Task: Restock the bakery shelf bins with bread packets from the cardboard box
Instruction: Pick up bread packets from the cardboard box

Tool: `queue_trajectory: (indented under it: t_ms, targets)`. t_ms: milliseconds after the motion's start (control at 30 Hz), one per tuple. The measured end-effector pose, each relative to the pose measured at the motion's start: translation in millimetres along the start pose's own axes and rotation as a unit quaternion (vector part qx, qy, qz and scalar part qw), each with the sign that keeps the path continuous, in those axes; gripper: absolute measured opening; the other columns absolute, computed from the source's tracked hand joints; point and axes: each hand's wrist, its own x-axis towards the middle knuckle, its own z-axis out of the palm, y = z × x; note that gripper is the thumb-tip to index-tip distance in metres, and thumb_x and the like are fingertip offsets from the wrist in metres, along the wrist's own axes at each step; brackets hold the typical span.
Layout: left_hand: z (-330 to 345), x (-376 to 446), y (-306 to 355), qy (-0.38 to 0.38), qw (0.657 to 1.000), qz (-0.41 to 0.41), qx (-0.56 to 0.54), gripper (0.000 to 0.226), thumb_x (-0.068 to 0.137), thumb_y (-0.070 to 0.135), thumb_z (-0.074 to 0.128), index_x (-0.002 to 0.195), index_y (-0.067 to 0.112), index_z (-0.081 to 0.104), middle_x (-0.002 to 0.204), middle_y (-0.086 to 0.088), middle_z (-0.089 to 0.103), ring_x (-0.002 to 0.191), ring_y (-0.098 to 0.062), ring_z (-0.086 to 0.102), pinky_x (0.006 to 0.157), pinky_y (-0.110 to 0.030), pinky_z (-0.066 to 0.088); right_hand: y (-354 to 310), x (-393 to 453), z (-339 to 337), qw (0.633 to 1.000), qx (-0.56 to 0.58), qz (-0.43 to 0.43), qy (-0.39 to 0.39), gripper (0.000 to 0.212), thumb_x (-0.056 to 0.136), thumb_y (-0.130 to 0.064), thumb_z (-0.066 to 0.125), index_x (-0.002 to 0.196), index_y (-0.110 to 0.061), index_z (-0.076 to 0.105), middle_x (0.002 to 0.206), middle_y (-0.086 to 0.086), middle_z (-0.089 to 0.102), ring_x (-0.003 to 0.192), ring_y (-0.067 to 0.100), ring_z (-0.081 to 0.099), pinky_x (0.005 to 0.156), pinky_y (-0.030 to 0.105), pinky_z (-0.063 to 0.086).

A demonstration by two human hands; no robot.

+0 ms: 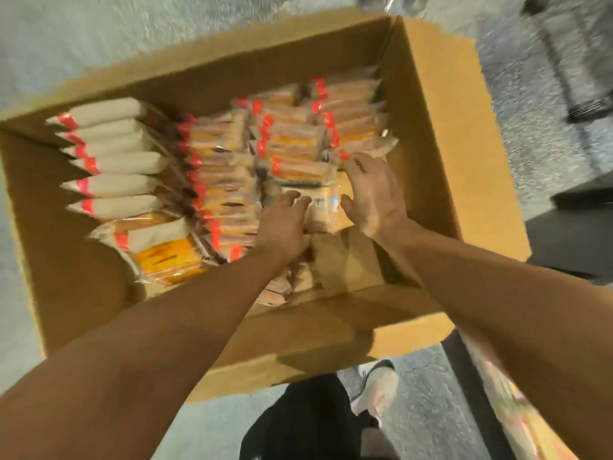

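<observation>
A large open cardboard box [441, 134] stands on the floor below me, filled with rows of clear bread packets [219, 180] sealed with red tape. Both of my arms reach into its right half. My left hand [283, 224] lies with fingers spread on a flat-lying packet [323, 207] with a white label. My right hand [373, 194] is beside it, thumb on that packet's right edge and fingers spread toward the upright packets behind. Neither hand has closed on anything. The frame is motion-blurred.
Grey speckled floor [66, 38] surrounds the box. A dark shelf base [577, 224] sits at the right, and a strip of colourful shelf goods [510, 403] runs along the lower right. My dark trouser leg and shoe [374, 386] stand just behind the box's near flap.
</observation>
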Motion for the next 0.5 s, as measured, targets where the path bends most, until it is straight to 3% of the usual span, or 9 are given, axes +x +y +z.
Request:
queue_trajectory:
  t_ms: [167,367,500]
  targets:
    - [28.7,16.9,-9.0,-0.011,0.993,0.035,0.11,0.073,0.079,0.029,0.069,0.144,0.021,0.038,0.151,-0.008,0.036,0.136,-0.031,0.034,0.108,-0.048,0.036,-8.8,28.6,42.5,0.995,-0.03,-0.079,0.053,0.065,0.072,-0.019,0.076,0.132,-0.006,0.055,0.123,0.014,0.06,0.112,0.034,0.051,0.097,0.042,0.043]
    - [31.0,27.2,-8.0,0.006,0.99,0.035,0.139,0.059,0.09,0.015,0.058,0.143,0.023,0.032,0.142,-0.01,0.035,0.128,-0.033,0.038,0.092,-0.044,0.046,-15.5,40.5,65.2,0.995,-0.025,-0.022,0.095,0.03,0.08,-0.012,0.065,0.109,-0.009,0.069,0.102,0.014,0.063,0.09,0.037,0.06,0.067,0.041,0.051]
    - [28.5,32.9,-14.0,-0.004,0.986,0.053,0.159,0.06,0.091,0.012,0.058,0.143,0.022,0.031,0.141,-0.012,0.036,0.127,-0.034,0.039,0.093,-0.045,0.048,-7.9,21.8,49.7,0.994,0.04,0.008,0.097,0.022,0.085,-0.013,0.065,0.107,-0.013,0.068,0.111,0.009,0.06,0.091,0.031,0.062,0.062,0.037,0.054]
